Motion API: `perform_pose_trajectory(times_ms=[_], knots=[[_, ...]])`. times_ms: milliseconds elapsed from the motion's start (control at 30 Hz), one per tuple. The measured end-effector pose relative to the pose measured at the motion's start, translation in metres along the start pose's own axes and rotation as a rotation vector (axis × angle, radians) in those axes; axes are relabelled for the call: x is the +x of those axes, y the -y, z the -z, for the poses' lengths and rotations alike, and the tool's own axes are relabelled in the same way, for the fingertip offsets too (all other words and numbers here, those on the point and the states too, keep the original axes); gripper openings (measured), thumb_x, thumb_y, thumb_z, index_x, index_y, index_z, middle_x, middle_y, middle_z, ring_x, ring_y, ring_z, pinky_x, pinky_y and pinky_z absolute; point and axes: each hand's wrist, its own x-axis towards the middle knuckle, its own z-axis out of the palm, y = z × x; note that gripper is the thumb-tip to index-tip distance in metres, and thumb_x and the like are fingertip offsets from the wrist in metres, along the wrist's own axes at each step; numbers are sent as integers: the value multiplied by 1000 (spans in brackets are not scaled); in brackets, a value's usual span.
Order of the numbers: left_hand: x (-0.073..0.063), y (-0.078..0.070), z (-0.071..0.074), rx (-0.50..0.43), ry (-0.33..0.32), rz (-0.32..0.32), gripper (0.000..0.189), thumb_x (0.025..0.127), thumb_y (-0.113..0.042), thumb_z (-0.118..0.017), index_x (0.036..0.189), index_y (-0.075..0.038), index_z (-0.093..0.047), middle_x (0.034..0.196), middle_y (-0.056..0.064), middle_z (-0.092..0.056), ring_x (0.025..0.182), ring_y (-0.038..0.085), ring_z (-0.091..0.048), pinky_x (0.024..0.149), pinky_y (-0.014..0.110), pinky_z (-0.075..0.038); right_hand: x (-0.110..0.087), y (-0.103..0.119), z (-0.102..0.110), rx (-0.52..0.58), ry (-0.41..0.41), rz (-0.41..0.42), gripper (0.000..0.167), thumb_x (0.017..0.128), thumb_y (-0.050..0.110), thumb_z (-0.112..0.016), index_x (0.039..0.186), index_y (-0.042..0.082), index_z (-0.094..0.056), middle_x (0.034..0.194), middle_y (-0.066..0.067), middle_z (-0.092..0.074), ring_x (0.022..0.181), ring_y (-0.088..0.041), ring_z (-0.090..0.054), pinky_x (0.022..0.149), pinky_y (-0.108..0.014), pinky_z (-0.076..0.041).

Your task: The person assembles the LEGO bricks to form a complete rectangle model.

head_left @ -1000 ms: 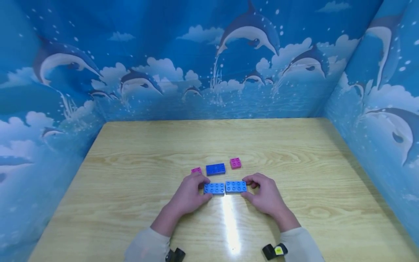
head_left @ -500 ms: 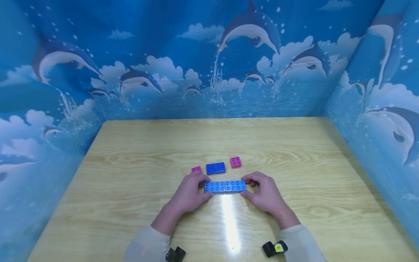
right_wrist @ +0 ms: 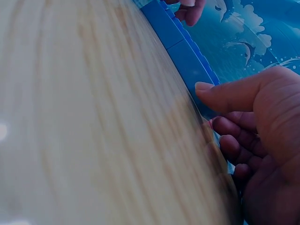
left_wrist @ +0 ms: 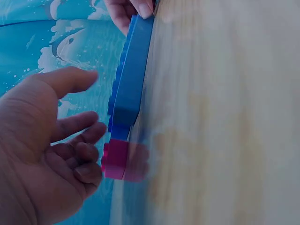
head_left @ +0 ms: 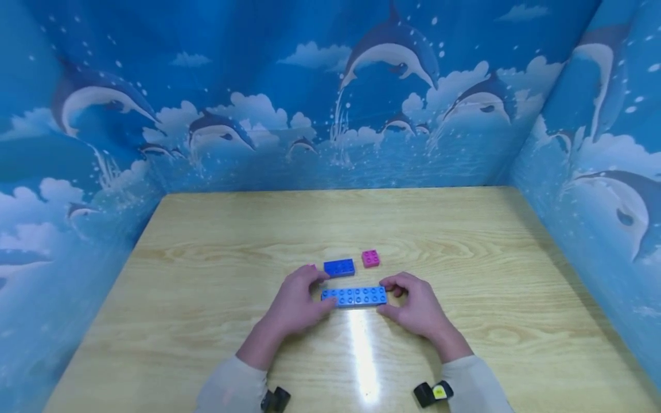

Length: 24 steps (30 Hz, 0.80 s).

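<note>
Two light-blue toy building bricks, a left one [head_left: 346, 296] and a right one [head_left: 370, 295], lie end to end in a row on the table. My right hand [head_left: 415, 304] pinches the right brick's outer end, thumb on the near side and fingers at the far side. At the row's left end hovers my left hand [head_left: 296, 304]; in the left wrist view its thumb is extended, its fingers are loosely bent, and it stands apart from the bricks. Behind the row is a dark-blue brick [head_left: 339, 268]. A pink brick [head_left: 312, 266] is mostly hidden by the left hand.
Another small pink brick [head_left: 370, 258] sits behind the row, right of the dark-blue one. The wooden table [head_left: 232, 229] is bounded at the back and sides by a dolphin-print curtain [head_left: 310, 74]. A bright reflection runs along the tabletop in front of the bricks.
The two light-blue bricks had a narrow gap between them and now meet. My left hand has let go of the left brick and shifted slightly up. The right hand keeps its hold.
</note>
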Motion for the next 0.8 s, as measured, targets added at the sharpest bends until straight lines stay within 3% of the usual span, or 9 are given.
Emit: perform_pose_trajectory(times_ms=[167,333,567,800], knots=[[9,1,7,-11,-105,19,49,80,-27,-83,122,-10,-67,105,-1,-60,94,16,-57,81,31,-52,-1,-1,-2,21,3,-16,41,71,10,-90,107,13,-72,95,7,-63,87,-16,-56,79,-34,-51],[24,6,10,84,-165,4,47,79,-24,-84,121,-10,-68,111,-1,-60,98,17,-56,86,34,-51,-2,-1,-3,12,-3,-10,38,72,11,-89,106,14,-72,94,8,-63,87,-15,-56,79,-34,-51],[43,7,11,176,-77,25,51,79,-32,-85,123,-11,-68,114,-1,-59,101,17,-55,93,37,-49,-2,-1,-2,6,-11,-9,38,71,10,-90,104,14,-73,91,7,-63,86,-14,-57,80,-35,-51],[52,7,7,197,-15,-7,56,77,-33,-85,124,-8,-67,115,3,-63,105,20,-57,95,38,-48,-2,0,-1,16,-8,-3,37,71,12,-91,104,14,-73,91,7,-63,86,-15,-57,80,-36,-51]])
